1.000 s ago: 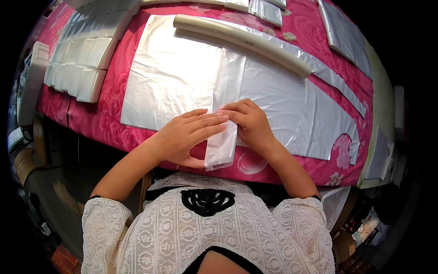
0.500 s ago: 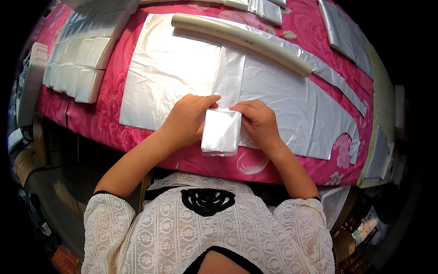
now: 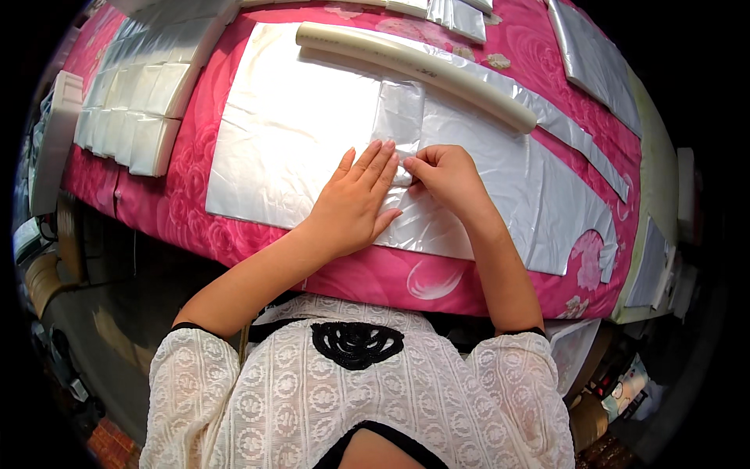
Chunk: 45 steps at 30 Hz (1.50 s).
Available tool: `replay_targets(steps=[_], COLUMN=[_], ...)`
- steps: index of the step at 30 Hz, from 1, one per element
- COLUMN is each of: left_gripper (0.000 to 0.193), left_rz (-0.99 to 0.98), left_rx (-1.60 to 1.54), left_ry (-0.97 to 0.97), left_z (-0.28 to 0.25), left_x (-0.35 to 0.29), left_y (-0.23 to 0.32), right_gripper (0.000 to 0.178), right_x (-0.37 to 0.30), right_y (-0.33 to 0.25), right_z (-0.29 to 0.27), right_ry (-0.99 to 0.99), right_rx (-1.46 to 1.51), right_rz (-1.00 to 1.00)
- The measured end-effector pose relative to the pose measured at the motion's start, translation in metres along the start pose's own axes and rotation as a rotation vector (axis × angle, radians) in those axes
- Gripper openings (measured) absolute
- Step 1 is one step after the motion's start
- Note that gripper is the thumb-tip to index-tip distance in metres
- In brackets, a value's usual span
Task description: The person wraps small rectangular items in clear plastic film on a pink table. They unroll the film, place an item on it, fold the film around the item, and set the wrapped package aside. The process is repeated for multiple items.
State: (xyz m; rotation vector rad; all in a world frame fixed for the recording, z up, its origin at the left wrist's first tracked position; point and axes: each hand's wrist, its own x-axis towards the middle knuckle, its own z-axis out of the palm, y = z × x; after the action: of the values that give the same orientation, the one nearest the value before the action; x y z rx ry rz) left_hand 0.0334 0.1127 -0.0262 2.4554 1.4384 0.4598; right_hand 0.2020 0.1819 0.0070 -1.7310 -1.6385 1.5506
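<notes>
A stack of thin whitish plastic bags (image 3: 266, 129) lies spread across the table in front of me. Along its middle runs a narrow folded strip of plastic film (image 3: 400, 109), whose near end is under my hands. My left hand (image 3: 351, 199) lies flat on the film with its fingers stretched out, the tips pressing the strip's left side. Beside it, my right hand (image 3: 444, 176) pinches the strip's right edge between thumb and forefinger. A long cream plastic pipe (image 3: 414, 70) lies slantwise across the sheets beyond my hands.
Rows of folded plastic packets (image 3: 152, 144) stand at the left on the pink flowered tablecloth (image 3: 195, 199). More film stacks lie at the back (image 3: 461, 19) and far right (image 3: 590, 62). A white box (image 3: 58, 144) stands at the left edge.
The folded film packet held near the table edge has gone down onto the sheets. My left hand has flattened over the film; my right hand has moved slightly farther away, still pinching.
</notes>
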Motion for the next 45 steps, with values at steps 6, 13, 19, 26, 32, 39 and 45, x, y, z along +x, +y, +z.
replay_targets(steps=[6, 13, 19, 26, 32, 39, 45], left_gripper=[0.074, 0.058, 0.015, 0.015, 0.031, 0.046, 0.055], left_rz=[-0.003, 0.036, 0.258, 0.113, 0.42, 0.15, -0.403], left_rx=[0.039, -0.004, -0.003, -0.153, -0.216, -0.269, -0.587], left_ry=[-0.025, 0.051, 0.278, 0.16, 0.169, 0.101, 0.164], left_z=[0.001, -0.003, -0.014, -0.02, -0.036, -0.02, -0.022], left_x=[-0.001, 0.001, 0.011, 0.012, -0.02, -0.029, 0.001], left_y=[0.001, -0.004, -0.028, -0.02, -0.012, -0.015, -0.007], right_gripper=[0.037, 0.055, 0.037, 0.029, 0.022, 0.017, 0.019], right_x=[-0.016, 0.014, 0.023, 0.024, -0.016, -0.024, -0.02], right_y=[0.007, 0.021, 0.017, 0.02, 0.038, 0.038, 0.012], right_z=[0.015, -0.012, -0.02, -0.019, 0.007, 0.007, 0.007], right_ry=[0.396, 0.204, 0.099, 0.125, 0.14, 0.104, 0.087], right_rx=[-0.474, -0.782, -0.64, -0.544, -0.57, -0.475, -0.17], right_rz=[-0.404, -1.003, -0.996, -1.058, -1.206, -1.03, -0.307])
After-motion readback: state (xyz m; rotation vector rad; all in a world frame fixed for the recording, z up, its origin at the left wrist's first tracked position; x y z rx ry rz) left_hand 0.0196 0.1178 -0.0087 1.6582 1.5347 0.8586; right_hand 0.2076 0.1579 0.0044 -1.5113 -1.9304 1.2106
